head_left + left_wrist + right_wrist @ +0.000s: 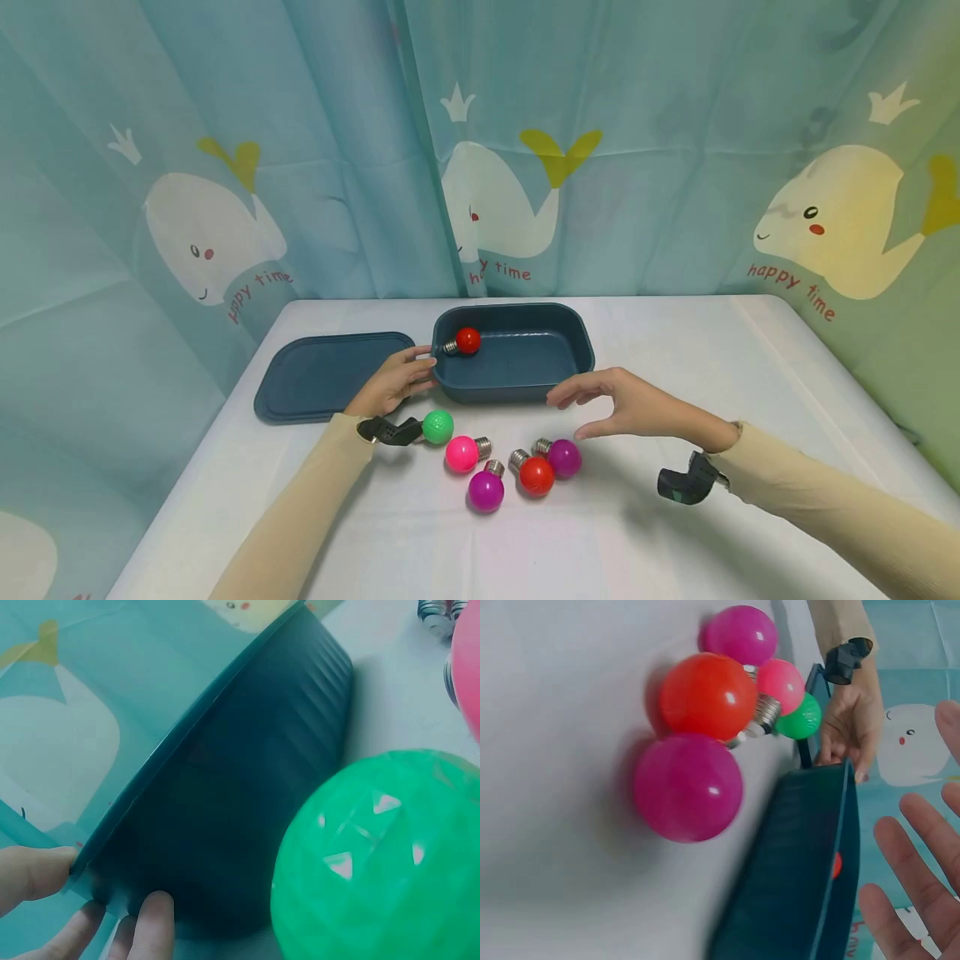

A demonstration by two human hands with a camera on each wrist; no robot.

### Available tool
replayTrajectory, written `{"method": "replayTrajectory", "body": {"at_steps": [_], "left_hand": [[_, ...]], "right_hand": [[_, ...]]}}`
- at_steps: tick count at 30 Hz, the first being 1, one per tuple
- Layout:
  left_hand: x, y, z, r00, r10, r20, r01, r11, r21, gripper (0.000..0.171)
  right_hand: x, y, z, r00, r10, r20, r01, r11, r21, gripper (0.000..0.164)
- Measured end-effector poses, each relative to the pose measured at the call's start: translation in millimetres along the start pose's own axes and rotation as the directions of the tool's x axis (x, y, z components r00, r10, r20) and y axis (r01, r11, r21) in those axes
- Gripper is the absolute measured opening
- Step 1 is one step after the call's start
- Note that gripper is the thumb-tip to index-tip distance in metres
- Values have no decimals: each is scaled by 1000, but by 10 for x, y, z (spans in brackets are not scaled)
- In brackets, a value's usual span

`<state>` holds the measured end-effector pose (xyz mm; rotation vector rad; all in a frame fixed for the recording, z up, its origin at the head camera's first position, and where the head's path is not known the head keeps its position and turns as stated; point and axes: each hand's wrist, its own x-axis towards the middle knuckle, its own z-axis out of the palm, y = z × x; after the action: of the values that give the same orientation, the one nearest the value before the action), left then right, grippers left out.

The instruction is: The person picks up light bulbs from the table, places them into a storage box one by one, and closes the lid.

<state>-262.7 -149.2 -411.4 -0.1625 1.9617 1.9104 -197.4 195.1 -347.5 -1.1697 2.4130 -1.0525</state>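
A dark blue rectangular box (517, 395) stands at the back of the table with a red light bulb (468, 340) lying in its left end. My left hand (393, 379) touches the box's left end, fingertips (156, 915) against the outer wall and rim. Over the front right corner of the box hovers my right hand (626, 404), fingers spread and loosely bent, holding nothing. In front of the box lie a green bulb (438, 427), a pink bulb (462, 454), a purple bulb (486, 492), another red bulb (536, 476) and a second purple bulb (565, 458).
A flat dark blue lid (322, 379) lies left of the box, partly behind the left hand. The table has a white cloth (720, 358). Behind it hangs a light blue curtain (637, 217) printed with whales.
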Motion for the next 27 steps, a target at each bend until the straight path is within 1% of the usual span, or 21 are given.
{"method": "replayTrajectory", "body": {"at_steps": [4, 7, 11, 14, 20, 27], "left_hand": [[5, 14, -1, 1000, -2, -3, 2, 1000, 1, 55], [7, 20, -8, 1000, -4, -5, 4, 1000, -1, 55], [11, 20, -12, 1000, 2, 1, -2, 1000, 3, 55], [13, 19, -10, 1000, 7, 5, -7, 1000, 6, 54], [14, 14, -8, 1000, 13, 15, -13, 1000, 3, 55], [5, 3, -8, 1000, 10, 12, -10, 1000, -5, 55]], "right_hand": [[-48, 63, 64, 999, 1, -33, -1, 1000, 6, 47], [-72, 103, 113, 999, 9, -48, -8, 1000, 22, 47], [-93, 154, 183, 998, 1, -62, 2, 999, 42, 46], [-106, 193, 232, 997, -10, -71, 14, 999, 48, 46], [-127, 238, 331, 996, 5, -86, -1, 999, 51, 47], [-144, 297, 441, 996, 9, -93, -4, 998, 60, 51]]}}
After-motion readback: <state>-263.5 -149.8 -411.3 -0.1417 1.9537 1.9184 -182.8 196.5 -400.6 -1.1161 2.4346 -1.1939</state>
